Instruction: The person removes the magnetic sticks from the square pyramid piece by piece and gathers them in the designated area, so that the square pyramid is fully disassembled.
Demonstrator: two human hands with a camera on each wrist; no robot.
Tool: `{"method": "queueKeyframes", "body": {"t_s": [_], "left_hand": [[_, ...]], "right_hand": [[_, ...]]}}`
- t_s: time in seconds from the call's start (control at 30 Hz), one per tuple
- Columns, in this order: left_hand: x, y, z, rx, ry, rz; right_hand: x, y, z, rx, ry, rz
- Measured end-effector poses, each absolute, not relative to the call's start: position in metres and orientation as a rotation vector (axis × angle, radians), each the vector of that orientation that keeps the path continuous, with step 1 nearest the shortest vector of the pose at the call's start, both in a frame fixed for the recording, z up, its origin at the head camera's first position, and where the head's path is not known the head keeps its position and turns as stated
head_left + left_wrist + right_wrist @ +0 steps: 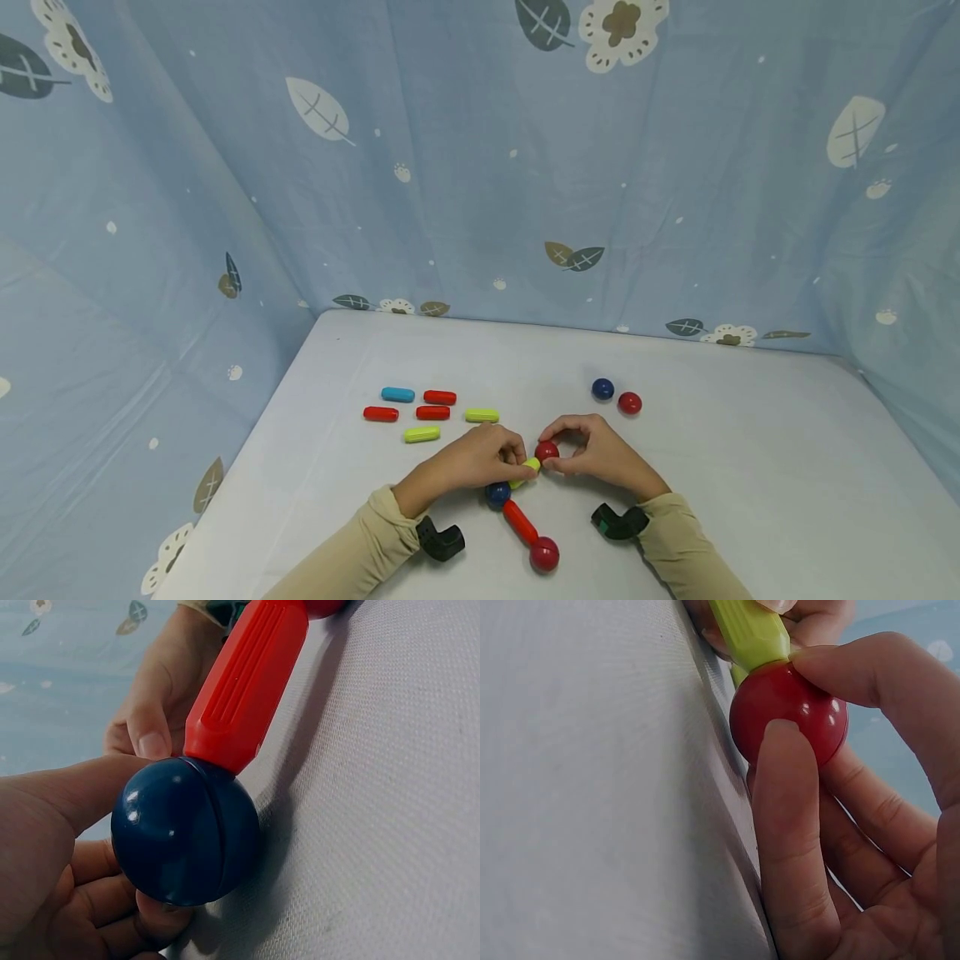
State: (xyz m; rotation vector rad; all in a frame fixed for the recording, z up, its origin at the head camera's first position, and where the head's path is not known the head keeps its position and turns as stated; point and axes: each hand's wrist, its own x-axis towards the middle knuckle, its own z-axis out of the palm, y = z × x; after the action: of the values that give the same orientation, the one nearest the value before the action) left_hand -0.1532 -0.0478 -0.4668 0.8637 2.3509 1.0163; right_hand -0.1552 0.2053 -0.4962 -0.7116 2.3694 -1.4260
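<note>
My left hand (480, 458) pinches a yellow-green rod (532, 464), which runs up and right from a dark blue ball (497, 496). Between the fingertips and thumb of my right hand (603, 458) is a red ball (547, 450). That red ball (780, 701) meets the end of the yellow-green rod (754, 634) in the right wrist view. A red rod (520, 522) joins the blue ball to a second red ball (544, 554) nearer me. In the left wrist view the blue ball (176, 832) partly hides the left fingers.
Left of the hands lie several loose rods: a light blue rod (397, 394), red rods (432, 412) and yellow-green rods (422, 434). A loose blue ball (603, 388) and red ball (629, 403) sit at the back right. Patterned blue cloth (465, 167) hangs behind the white table (757, 433).
</note>
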Motion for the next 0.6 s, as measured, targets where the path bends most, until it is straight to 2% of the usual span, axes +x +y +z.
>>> {"method": "queueKeyframes", "body": {"t_s": [0.6], "left_hand": [[-0.1528, -0.0497, -0.4675, 0.854, 2.307, 1.034]], "right_hand": [[-0.1564, 0.2072, -0.4979, -0.684, 2.455, -1.429]]}}
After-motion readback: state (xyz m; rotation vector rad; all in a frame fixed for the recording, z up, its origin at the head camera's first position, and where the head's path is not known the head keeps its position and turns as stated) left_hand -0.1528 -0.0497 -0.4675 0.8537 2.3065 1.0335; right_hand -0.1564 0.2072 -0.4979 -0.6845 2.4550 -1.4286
